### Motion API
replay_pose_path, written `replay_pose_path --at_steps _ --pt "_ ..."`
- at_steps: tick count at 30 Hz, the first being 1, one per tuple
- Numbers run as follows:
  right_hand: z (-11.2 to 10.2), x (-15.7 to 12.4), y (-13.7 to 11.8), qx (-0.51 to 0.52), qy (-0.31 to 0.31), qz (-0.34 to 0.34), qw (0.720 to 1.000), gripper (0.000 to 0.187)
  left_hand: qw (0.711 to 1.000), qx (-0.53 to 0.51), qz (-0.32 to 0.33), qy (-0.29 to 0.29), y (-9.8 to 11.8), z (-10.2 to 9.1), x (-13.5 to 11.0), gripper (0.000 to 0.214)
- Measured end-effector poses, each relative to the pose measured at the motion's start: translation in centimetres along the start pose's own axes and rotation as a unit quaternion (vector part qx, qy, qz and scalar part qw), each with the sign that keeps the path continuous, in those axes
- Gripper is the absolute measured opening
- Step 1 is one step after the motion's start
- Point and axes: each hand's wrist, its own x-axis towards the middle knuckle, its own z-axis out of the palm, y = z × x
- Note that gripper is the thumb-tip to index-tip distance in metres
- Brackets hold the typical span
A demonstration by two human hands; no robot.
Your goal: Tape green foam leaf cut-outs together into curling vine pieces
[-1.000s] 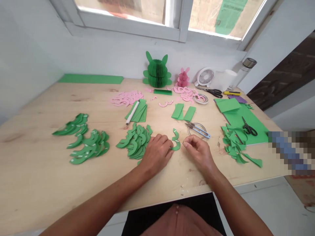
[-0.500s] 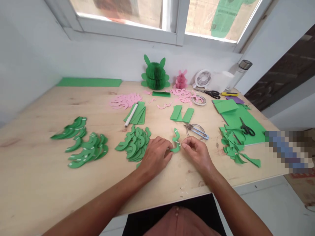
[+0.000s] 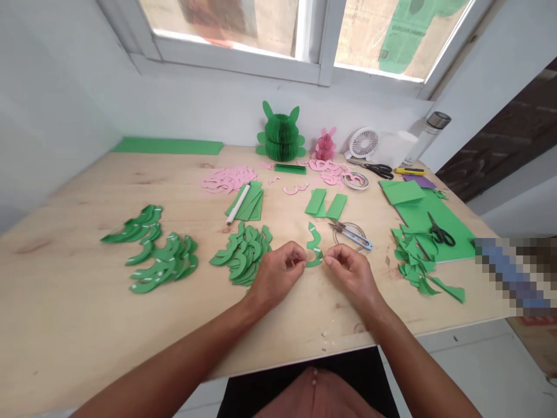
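A wavy green paper cutout (image 3: 315, 237) with small white tape pieces lies on the table between my hands. My left hand (image 3: 281, 270) pinches at its lower left end, thumb and forefinger making a ring. At the cutout's lower right edge, the fingertips of my right hand (image 3: 350, 270) are pressed together; whatever they hold is too small to make out. Beside my left hand is a pile of green wavy cutouts (image 3: 243, 255). More cutouts with white tape pieces (image 3: 167, 264) lie farther left. Blue-handled thread snips (image 3: 354, 235) rest on a tape ring beyond my right hand.
Green scraps (image 3: 415, 261) and black scissors (image 3: 441, 234) lie right, by green sheets (image 3: 455, 220). Folded green papers, a white marker (image 3: 238, 204) and pink cutouts (image 3: 230, 179) sit farther back. A green honeycomb paper figure (image 3: 281, 139) and a small fan (image 3: 363, 142) stand along the wall.
My left hand's fingers have drawn together into a pinch at the cutout's end. My right hand stays pinched close to the cutout. The whole view has shifted slightly.
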Motion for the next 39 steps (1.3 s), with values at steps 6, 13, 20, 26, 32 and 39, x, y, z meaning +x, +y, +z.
replay_pose_path --at_steps 6,13,20,26,32,39 --pt "0.1 0.0 -0.3 0.049 0.000 0.016 0.999 0.016 0.975 -0.201 -0.086 0.027 0.4 -0.1 0.3 0.011" --pt "0.5 -0.2 -1.9 0.161 -0.013 0.097 0.982 0.019 0.949 -0.278 -0.130 0.072 0.6 -0.7 0.5 0.021" --pt "3.8 1.1 -3.4 0.302 0.026 0.139 0.943 0.021 0.931 -0.321 -0.123 0.126 0.6 -1.0 0.6 0.018" --pt "6.8 1.6 -3.6 0.324 0.062 0.148 0.932 0.021 0.926 -0.313 -0.091 0.191 0.4 -1.5 0.7 0.013" --pt "8.2 2.4 -4.0 0.333 0.097 0.134 0.928 0.020 0.919 -0.301 -0.076 0.241 0.0 -2.0 1.0 0.010" --pt "8.9 3.2 -3.9 0.355 0.100 0.130 0.920 0.019 0.918 -0.309 -0.079 0.235 -0.2 -2.0 1.1 0.012"
